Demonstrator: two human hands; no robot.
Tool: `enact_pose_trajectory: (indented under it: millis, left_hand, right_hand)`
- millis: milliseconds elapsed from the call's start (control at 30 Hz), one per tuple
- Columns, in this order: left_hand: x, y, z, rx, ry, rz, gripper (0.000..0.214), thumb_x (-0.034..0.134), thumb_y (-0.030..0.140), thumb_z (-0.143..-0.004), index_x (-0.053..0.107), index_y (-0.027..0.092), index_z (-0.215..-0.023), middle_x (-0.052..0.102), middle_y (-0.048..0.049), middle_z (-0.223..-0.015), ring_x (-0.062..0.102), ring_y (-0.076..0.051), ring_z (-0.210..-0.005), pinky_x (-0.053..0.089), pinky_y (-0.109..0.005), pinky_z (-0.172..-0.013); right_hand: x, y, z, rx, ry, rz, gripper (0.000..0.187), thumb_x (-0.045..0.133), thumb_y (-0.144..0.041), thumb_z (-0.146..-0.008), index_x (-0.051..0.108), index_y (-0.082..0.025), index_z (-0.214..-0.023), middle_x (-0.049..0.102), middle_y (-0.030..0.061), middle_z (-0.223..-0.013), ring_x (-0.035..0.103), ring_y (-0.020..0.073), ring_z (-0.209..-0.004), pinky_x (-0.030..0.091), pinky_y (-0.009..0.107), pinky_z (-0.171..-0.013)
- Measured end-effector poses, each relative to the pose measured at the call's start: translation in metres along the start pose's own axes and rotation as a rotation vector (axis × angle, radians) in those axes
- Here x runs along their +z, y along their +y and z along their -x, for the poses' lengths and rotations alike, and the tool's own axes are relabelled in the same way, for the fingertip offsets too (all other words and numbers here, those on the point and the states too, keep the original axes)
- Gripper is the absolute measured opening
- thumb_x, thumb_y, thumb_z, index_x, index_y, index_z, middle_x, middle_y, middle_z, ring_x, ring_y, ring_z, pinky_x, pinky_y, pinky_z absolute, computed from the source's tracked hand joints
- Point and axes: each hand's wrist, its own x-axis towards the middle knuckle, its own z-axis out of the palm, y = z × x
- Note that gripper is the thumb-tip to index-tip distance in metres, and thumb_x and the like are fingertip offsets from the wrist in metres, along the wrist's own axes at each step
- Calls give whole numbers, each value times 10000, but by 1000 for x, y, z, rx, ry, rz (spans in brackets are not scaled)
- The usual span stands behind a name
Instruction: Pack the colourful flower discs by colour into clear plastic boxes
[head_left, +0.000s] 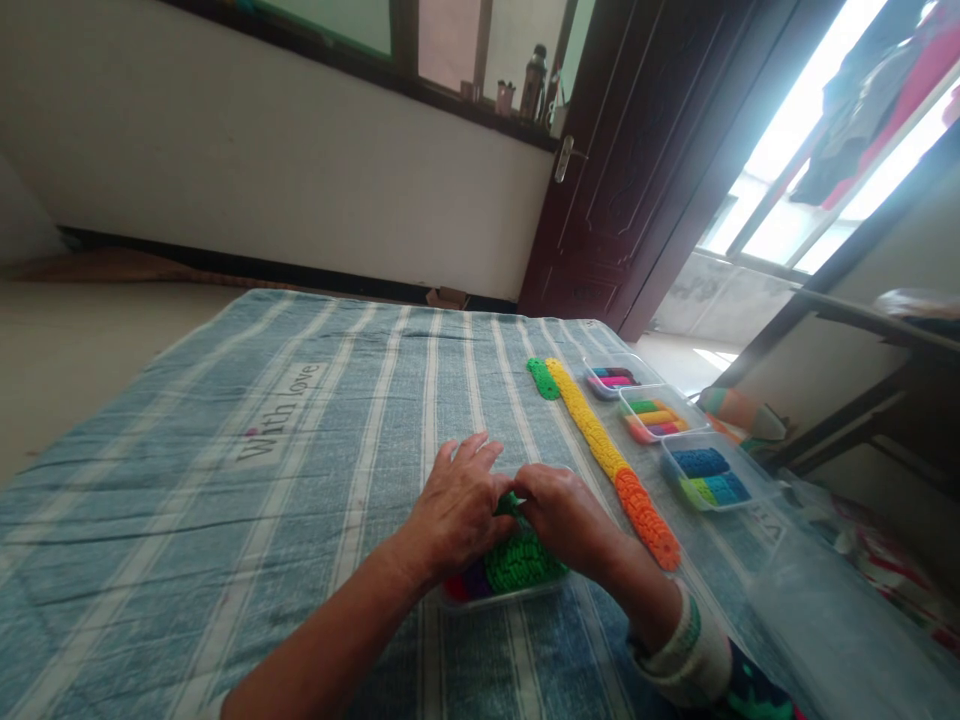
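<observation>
My left hand and my right hand meet over a clear plastic tray near the table's front edge. The tray holds stacked green pieces with purple and red ones beside them. Both hands have their fingers curled together on a green piece at the top of the stack. To the right a long row of linked pieces lies on the cloth: orange near me, yellow further off, green at the far end.
A blue striped cloth covers the table. Three clear trays of coloured pieces stand in a line along the right edge. A clear plastic lid or bin sits at the right front. A dark door stands behind.
</observation>
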Motion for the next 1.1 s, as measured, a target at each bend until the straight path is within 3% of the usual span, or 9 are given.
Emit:
enact_pose_trajectory:
  millis: [200,300,400,500,567,700,933,1100]
  left_hand:
    - [1,0,1,0,-12,33,293,689,333,-744,729,247,-1022,528,-130,-1392,339,-369,-1380,223,-583,-1113]
    - [3,-1,2,7,15,14,241,680,314,-737,734,233,-958,529,-128,-1391,335,-368,-1382,226,-579,-1112]
    - [2,0,3,4,8,3,227,667,316,-742,733,220,-937,523,-135,-1397,336,-364,-1383,228,-573,-1110]
    - [-1,0,3,5,-13,17,243,661,320,-748,730,210,-953,515,-146,-1401,335,-362,-1385,225,-568,-1112]
    - [-2,1,4,4,-21,21,246,662,320,-748,729,209,-958,512,-146,-1404,332,-361,-1387,223,-566,-1114]
    - [0,0,4,7,-29,23,247,655,315,-757,722,206,-968,528,-142,-1385,349,-362,-1376,222,-571,-1114]
    - [-1,1,5,19,-36,53,209,634,292,-768,706,199,-941,631,-119,-1211,544,-316,-1170,259,-595,-1081]
    - [-1,2,5,24,-29,58,201,630,277,-767,704,195,-935,655,-106,-1115,571,-306,-1105,284,-581,-1060]
  right_hand:
    - [-14,-2,7,-63,-45,-38,106,563,-97,-796,600,-196,-790,660,8,-783,578,159,-745,371,262,-666]
    - [-38,5,2,-27,49,-19,52,590,-170,-824,626,-203,-805,668,9,-791,589,159,-751,391,265,-693]
    - [-62,25,-24,128,222,137,115,547,-226,-872,660,-204,-864,689,40,-889,607,191,-838,403,285,-743]
    - [-72,52,-67,267,187,302,239,528,-212,-879,672,-209,-1070,665,74,-1130,595,237,-1027,408,302,-816]
    - [-71,68,-94,319,66,376,338,527,-216,-887,627,-209,-1210,607,89,-1260,564,244,-1114,405,299,-857]
    - [-57,93,-128,314,-28,407,390,582,-237,-856,614,-201,-1243,593,106,-1265,552,253,-1135,408,294,-860]
    - [-42,114,-147,271,-80,462,320,621,-294,-827,673,-171,-1117,609,122,-1190,561,248,-1087,400,291,-853]
    - [-43,113,-151,261,-60,490,292,663,-271,-784,691,-154,-1049,620,121,-1172,561,251,-1068,400,286,-825]
